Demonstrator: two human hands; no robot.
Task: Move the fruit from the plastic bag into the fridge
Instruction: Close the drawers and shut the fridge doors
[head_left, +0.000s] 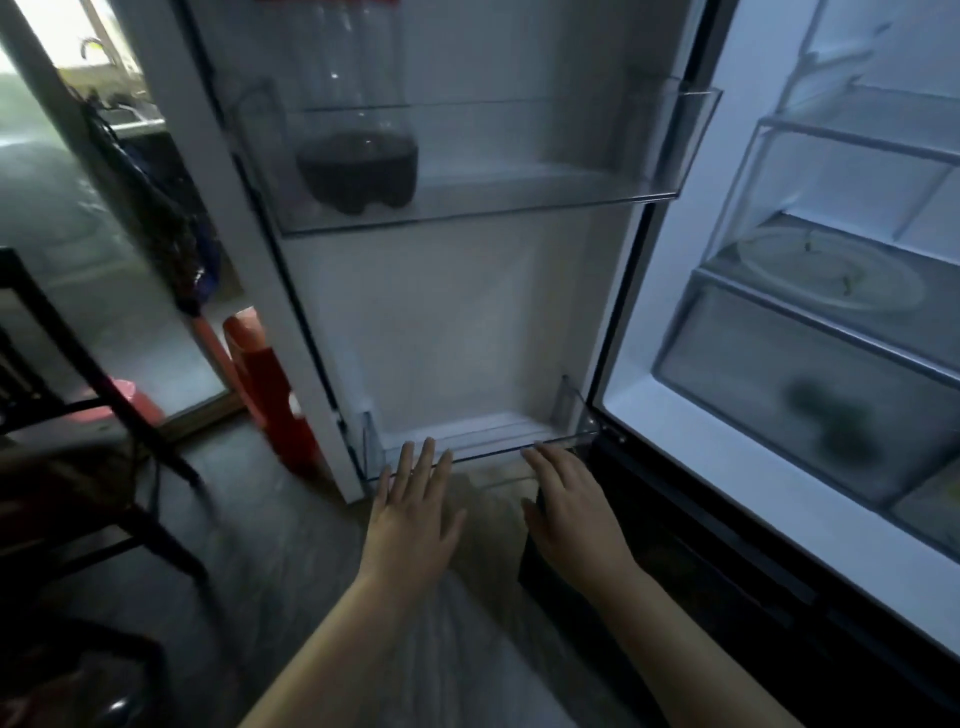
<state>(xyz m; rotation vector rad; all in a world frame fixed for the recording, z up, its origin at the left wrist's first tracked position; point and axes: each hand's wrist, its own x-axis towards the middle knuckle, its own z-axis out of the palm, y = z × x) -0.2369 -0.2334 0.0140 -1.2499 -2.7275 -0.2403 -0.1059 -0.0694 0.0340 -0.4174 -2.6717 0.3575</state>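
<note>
Head view: the white fridge (670, 338) stands open on the right, and its white door (457, 322) is swung out straight ahead of me. Low in the fridge is a clear plastic crisper drawer (753, 405) holding dark green shapes too blurred to name. They may be fruit. Above it a pale round plate (779, 270) rests on a glass shelf.

On the door, the far clear upper door shelf (519, 202) carries a big clear plastic bottle (358, 166) with dark liquid at its bottom. The near clear lower door shelf (493, 449) sits just beyond my fingers.

My left hand (415, 509) and right hand (571, 514) are both spread flat, holding nothing. I can't make out the plastic bag for certain; a pale blur lies under my arms.

Round fruit set on that shallow lower shelf could roll out when the door swings. No writing is readable; the bottle's red label is cut off.
</note>
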